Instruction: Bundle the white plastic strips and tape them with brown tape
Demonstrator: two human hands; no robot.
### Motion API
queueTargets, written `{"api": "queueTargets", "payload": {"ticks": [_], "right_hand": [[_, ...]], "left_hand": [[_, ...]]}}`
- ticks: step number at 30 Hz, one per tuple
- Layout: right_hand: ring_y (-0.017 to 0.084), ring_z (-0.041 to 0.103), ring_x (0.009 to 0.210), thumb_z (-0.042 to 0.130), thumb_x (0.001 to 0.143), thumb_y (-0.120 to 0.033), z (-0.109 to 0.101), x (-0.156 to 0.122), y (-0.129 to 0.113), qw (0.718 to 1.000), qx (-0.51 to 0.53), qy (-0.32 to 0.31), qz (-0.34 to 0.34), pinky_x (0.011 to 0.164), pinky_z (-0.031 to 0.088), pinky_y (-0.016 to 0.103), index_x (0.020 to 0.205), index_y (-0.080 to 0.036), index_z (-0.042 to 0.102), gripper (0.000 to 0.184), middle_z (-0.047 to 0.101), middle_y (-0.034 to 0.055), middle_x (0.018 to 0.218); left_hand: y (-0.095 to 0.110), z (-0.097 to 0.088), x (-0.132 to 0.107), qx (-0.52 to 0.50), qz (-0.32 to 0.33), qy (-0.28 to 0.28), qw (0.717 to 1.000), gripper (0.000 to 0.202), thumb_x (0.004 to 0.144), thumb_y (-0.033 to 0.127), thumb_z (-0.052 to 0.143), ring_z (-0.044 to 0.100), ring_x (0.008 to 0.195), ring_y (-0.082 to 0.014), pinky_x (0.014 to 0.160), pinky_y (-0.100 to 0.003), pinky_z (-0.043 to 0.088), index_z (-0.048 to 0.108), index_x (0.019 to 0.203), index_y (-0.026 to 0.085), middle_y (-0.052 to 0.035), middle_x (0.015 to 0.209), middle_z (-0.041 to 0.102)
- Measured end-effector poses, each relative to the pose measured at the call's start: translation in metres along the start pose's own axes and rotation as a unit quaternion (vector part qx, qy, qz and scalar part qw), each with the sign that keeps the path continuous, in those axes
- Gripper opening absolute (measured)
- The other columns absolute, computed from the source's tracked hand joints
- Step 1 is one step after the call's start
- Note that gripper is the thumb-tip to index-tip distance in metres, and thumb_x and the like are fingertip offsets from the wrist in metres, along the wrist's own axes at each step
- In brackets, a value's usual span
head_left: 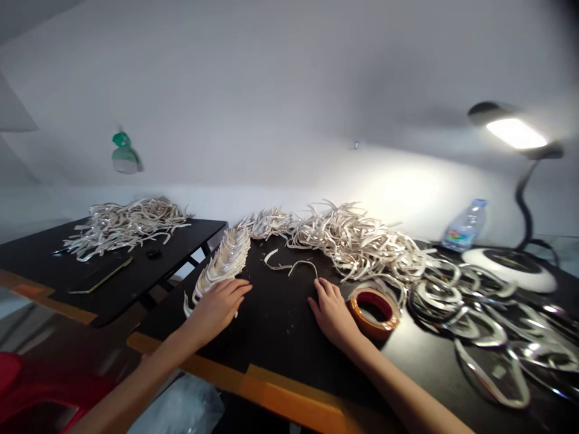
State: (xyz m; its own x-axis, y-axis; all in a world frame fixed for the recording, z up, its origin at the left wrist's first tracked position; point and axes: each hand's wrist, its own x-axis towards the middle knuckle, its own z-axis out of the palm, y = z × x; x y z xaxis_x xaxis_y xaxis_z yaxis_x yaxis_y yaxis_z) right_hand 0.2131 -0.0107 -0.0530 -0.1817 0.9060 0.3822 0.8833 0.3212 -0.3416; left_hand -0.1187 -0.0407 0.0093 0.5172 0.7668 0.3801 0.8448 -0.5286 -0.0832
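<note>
My left hand (221,304) lies palm down on the near end of a long overlapping row of pale curved strips (230,256). Its fingers are stretched out, with no grip visible. On the black table, my right hand (333,310) has its fingers extended and its thumb apart. Its fingertips touch the end of a single thin, wavy pale strip (296,264). Just right of that hand sits a roll of orange-brown tape (374,328). Behind it spreads a tangled heap of similar pale strips (362,241). What the strips are made of is unclear.
Loops of shiny strip (479,325) cover the table's right side. A lit desk lamp (509,268) and a plastic bottle (465,226) stand behind them. Another heap (131,223) and a flat dark object (102,276) lie on the left table. Orange tape (289,401) lines the front edge.
</note>
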Motion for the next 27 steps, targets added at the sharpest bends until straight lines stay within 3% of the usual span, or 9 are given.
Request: {"api": "queueTargets", "payload": {"ticks": [4, 7, 9, 13, 15, 18, 22, 25, 27], "right_hand": [[0.039, 0.041, 0.150, 0.050, 0.104, -0.031, -0.002, 0.007, -0.005, 0.999, -0.028, -0.034, 0.005, 0.122, 0.038, 0.052, 0.149, -0.002, 0.054, 0.054, 0.043, 0.0273, 0.160], [0.038, 0.045, 0.147, 0.052, 0.104, -0.027, -0.003, 0.006, -0.006, 1.000, -0.011, -0.022, 0.009, 0.123, 0.038, 0.049, 0.146, 0.001, 0.056, 0.051, 0.050, 0.0270, 0.155], [0.037, 0.050, 0.142, 0.055, 0.101, -0.023, -0.006, 0.003, -0.006, 1.000, 0.029, 0.002, 0.003, 0.119, 0.042, 0.050, 0.141, -0.004, 0.060, 0.045, 0.056, 0.0242, 0.150], [0.033, 0.061, 0.126, 0.056, 0.101, -0.023, -0.023, 0.002, -0.011, 0.985, 0.155, 0.070, 0.006, 0.109, 0.052, 0.050, 0.131, -0.017, 0.067, 0.033, 0.063, 0.0170, 0.137], [0.030, 0.063, 0.121, 0.054, 0.103, -0.026, -0.037, 0.003, -0.014, 0.966, 0.233, 0.111, 0.003, 0.107, 0.053, 0.046, 0.124, -0.019, 0.071, 0.028, 0.065, 0.0143, 0.131], [0.023, 0.068, 0.108, 0.058, 0.102, -0.032, -0.057, 0.003, -0.018, 0.918, 0.365, 0.158, -0.001, 0.096, 0.057, 0.036, 0.110, -0.021, 0.077, 0.022, 0.069, 0.0104, 0.119], [0.020, 0.070, 0.095, 0.070, 0.095, -0.045, -0.071, 0.001, -0.026, 0.816, 0.558, 0.135, 0.069, 0.081, 0.059, 0.031, 0.097, -0.021, 0.082, 0.027, 0.072, 0.0082, 0.110], [0.019, 0.070, 0.090, 0.075, 0.089, -0.053, -0.069, -0.001, -0.030, 0.727, 0.667, 0.085, 0.136, 0.081, 0.060, 0.031, 0.094, -0.021, 0.084, 0.034, 0.073, 0.0072, 0.108], [0.019, 0.069, 0.089, 0.079, 0.085, -0.055, -0.064, -0.001, -0.029, 0.701, 0.689, 0.077, 0.167, 0.083, 0.060, 0.031, 0.092, -0.020, 0.085, 0.037, 0.074, 0.0070, 0.106]], "left_hand": [[0.013, 0.031, 0.095, -0.019, 0.005, -0.057, 0.998, 0.060, 0.089, -0.002, 0.050, 0.048, 0.145, -0.0246, 0.120, -0.042, 0.036, 0.062, 0.142, 0.024, -0.0090, 0.154, 0.056], [0.009, 0.040, 0.142, -0.040, -0.006, -0.055, 0.998, 0.035, 0.084, -0.002, 0.055, 0.069, 0.116, -0.0267, 0.109, -0.040, 0.048, 0.077, 0.103, 0.017, -0.0124, 0.114, 0.078], [0.009, 0.039, 0.156, -0.051, -0.016, -0.031, 0.998, 0.022, 0.090, 0.008, 0.056, 0.074, 0.099, -0.0278, 0.095, -0.039, 0.055, 0.076, 0.093, 0.016, -0.0119, 0.094, 0.079], [0.019, 0.034, 0.150, -0.104, -0.043, 0.079, 0.991, 0.036, 0.108, 0.038, 0.039, 0.073, 0.105, -0.0247, 0.092, -0.034, 0.056, 0.068, 0.118, 0.017, -0.0116, 0.117, 0.076], [0.027, 0.036, 0.140, -0.316, -0.124, 0.154, 0.928, 0.039, 0.104, 0.051, 0.048, 0.073, 0.083, -0.0209, 0.075, -0.028, 0.059, 0.067, 0.112, 0.018, -0.0081, 0.101, 0.077], [0.041, 0.045, 0.127, -0.475, -0.193, 0.166, 0.842, 0.045, 0.096, 0.062, 0.059, 0.063, 0.061, -0.0160, 0.053, -0.024, 0.051, 0.067, 0.099, 0.018, -0.0035, 0.081, 0.071], [0.063, 0.056, 0.118, -0.582, -0.244, 0.091, 0.771, 0.051, 0.090, 0.067, 0.065, 0.051, 0.052, -0.0104, 0.047, -0.020, 0.038, 0.070, 0.095, 0.016, 0.0004, 0.070, 0.063], [0.079, 0.054, 0.115, -0.663, -0.245, 0.034, 0.706, 0.051, 0.089, 0.065, 0.070, 0.054, 0.059, -0.0090, 0.053, -0.019, 0.041, 0.072, 0.101, 0.015, -0.0013, 0.076, 0.065], [0.089, 0.049, 0.113, -0.712, -0.228, -0.025, 0.663, 0.050, 0.092, 0.062, 0.069, 0.050, 0.056, -0.0067, 0.052, -0.018, 0.039, 0.073, 0.103, 0.013, -0.0009, 0.076, 0.064]]}}
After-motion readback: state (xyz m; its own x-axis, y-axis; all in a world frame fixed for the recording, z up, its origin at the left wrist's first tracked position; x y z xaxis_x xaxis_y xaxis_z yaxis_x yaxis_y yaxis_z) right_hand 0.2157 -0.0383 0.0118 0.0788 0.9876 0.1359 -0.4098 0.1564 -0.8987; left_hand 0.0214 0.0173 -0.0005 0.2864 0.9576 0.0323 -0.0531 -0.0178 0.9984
